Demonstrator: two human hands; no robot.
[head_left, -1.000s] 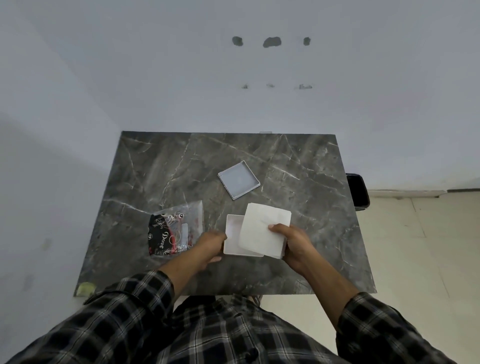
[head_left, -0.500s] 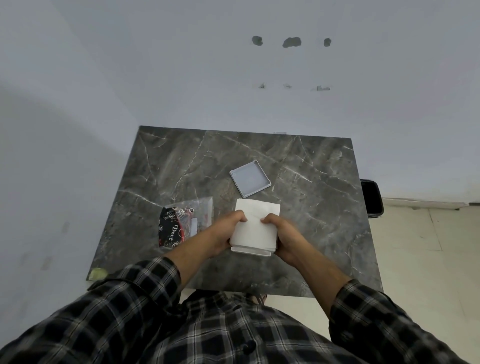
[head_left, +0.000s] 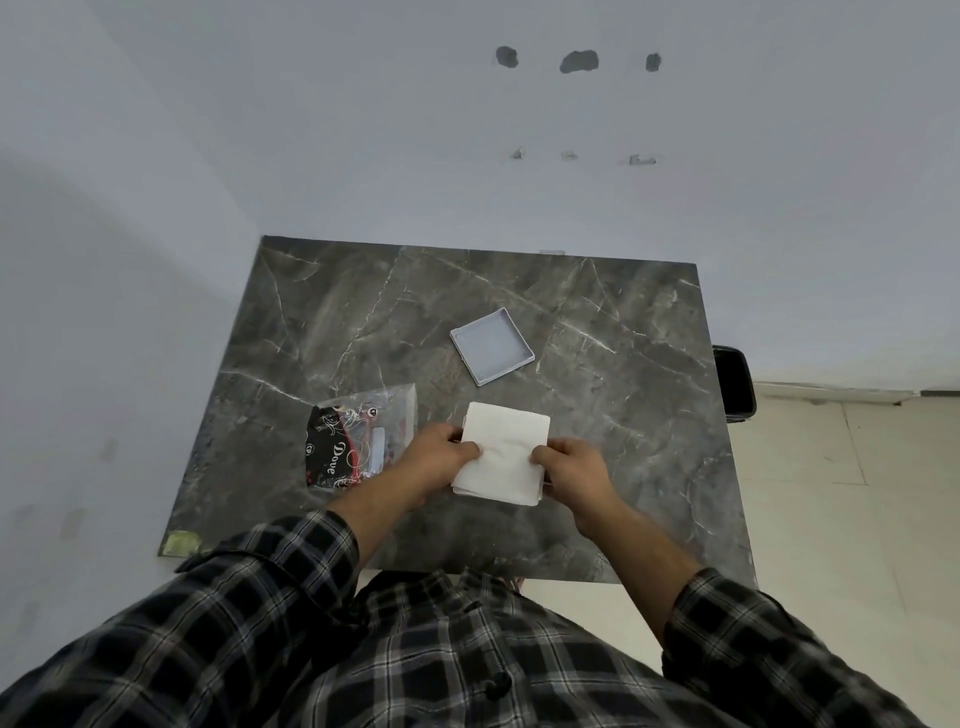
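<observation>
A folded white tissue pad (head_left: 506, 449) lies over a shallow white square box, of which only thin edges show at the pad's sides, near the front of the dark marble table (head_left: 363, 312). My left hand (head_left: 441, 454) pinches the pad's left edge with thumb on top. My right hand (head_left: 571, 462) pinches its right edge the same way. The box's white lid (head_left: 491, 345) lies upside down farther back on the table, apart from the hands.
A clear plastic bag (head_left: 361, 436) holding a black printed packet and small jewellery lies just left of my left hand. A black bin (head_left: 732, 382) stands on the tiled floor off the table's right edge. Walls close the back and left.
The pad, held tilted over the box by my right hand alone, has been laid over the box. My left hand moved from the box's left side onto the pad's left edge.
</observation>
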